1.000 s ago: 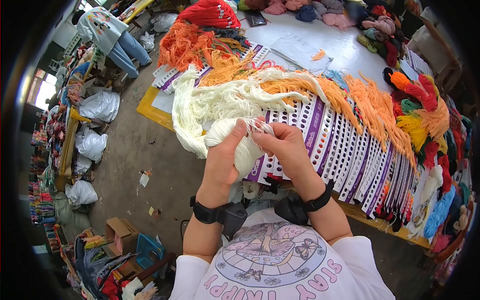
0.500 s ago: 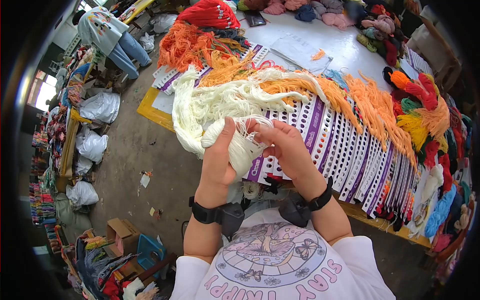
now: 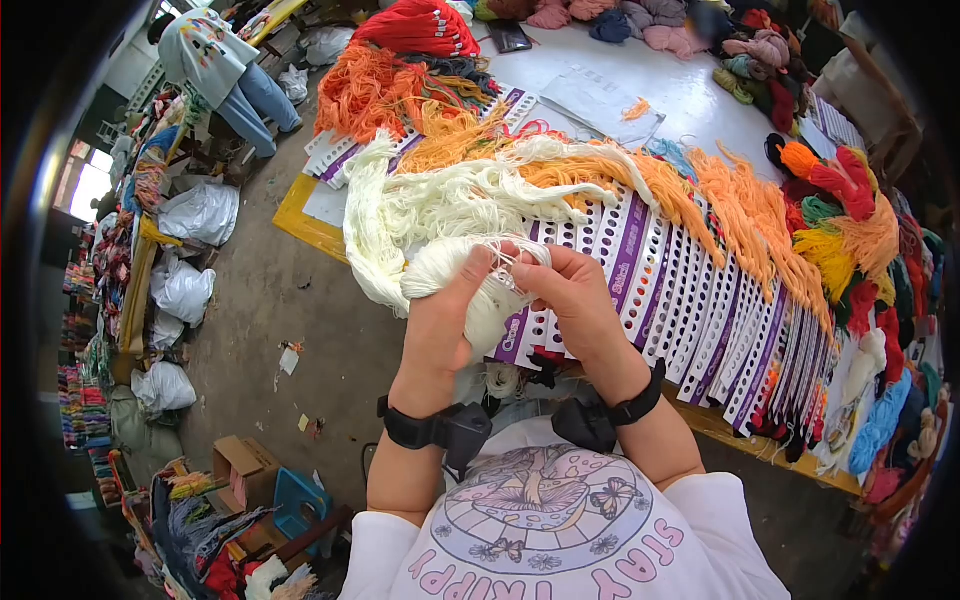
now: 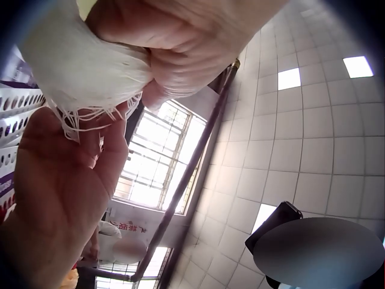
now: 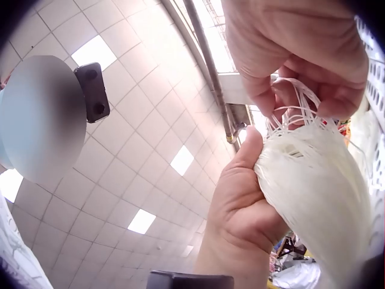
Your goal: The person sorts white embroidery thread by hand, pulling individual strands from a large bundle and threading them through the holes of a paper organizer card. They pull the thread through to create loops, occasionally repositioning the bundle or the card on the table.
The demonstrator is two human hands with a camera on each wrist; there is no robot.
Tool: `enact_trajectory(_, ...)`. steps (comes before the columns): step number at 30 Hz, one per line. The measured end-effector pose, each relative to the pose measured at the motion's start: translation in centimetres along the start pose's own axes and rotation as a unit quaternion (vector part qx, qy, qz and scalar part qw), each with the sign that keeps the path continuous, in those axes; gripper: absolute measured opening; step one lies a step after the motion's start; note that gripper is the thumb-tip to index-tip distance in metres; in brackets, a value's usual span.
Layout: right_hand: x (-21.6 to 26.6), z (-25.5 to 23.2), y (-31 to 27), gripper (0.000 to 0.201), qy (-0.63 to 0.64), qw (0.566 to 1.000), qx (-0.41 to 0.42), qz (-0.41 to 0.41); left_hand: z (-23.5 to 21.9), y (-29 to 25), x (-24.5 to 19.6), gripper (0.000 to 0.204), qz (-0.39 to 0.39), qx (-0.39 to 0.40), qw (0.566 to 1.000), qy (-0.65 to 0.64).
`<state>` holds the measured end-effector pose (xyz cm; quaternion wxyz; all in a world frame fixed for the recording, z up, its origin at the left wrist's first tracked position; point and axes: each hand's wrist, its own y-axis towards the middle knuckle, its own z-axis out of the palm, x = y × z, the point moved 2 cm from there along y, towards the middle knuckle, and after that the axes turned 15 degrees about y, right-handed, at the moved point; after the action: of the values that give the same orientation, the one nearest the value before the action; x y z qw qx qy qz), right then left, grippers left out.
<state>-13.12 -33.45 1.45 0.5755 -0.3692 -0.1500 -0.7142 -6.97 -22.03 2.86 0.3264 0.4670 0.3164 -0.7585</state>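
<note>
A cream skein of thread [image 3: 490,318] is held up in front of the body, over the near edge of the table. My left hand [image 3: 436,318] grips it around its side, thumb on top. At the skein's right end my right hand [image 3: 583,305] pinches loose loops of thread, which in the right wrist view run as thin strands [image 5: 301,99] between the fingertips. Just behind the hands lies a tangled heap of cream thread [image 3: 440,205]. Beside it, a row of white and purple punched cards [image 3: 625,235] carries orange thread [image 3: 755,215].
The white table [image 3: 545,72] has a yellow edge. Red skeins [image 3: 425,28] and orange-red thread [image 3: 370,90] are piled at its back left, with more coloured yarn at right. Another person [image 3: 215,70] bends at far left. White bags [image 3: 200,212] and a blue crate [image 3: 302,500] stand on the floor.
My right fingers have shifted slightly among the loops, opening out a little and then closing in again near the left thumb. The skein stays in my left hand, turned slightly.
</note>
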Motion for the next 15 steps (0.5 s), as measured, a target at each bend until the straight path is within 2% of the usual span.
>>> enact_trajectory(4,-0.57,-0.84,0.35,0.013,-0.009,1.0,0.018,-0.001,-0.07,0.02,0.22,0.021,0.023,0.022,0.999,0.036)
enact_trajectory(7,-0.43,-0.16,0.25,0.015,0.171,0.984,-0.016,0.053,-0.33,0.31,0.52,0.023,0.051,0.002,0.997,0.051)
enact_trajectory(10,-0.11,-0.63,0.58,0.015,0.276,0.95,0.074,0.13,-0.64,0.37,0.5,0.03,-0.051,0.021,0.996,-0.063)
enact_trajectory(13,0.26,-0.12,0.42,0.015,0.174,0.975,0.034,0.134,-0.35,0.06,0.45,0.038,-0.047,0.001,0.998,-0.045)
enact_trajectory(15,-0.15,-0.5,0.57,0.017,0.068,0.994,0.019,0.086,-0.17,0.0,0.57,0.038,-0.033,-0.006,0.999,-0.009)
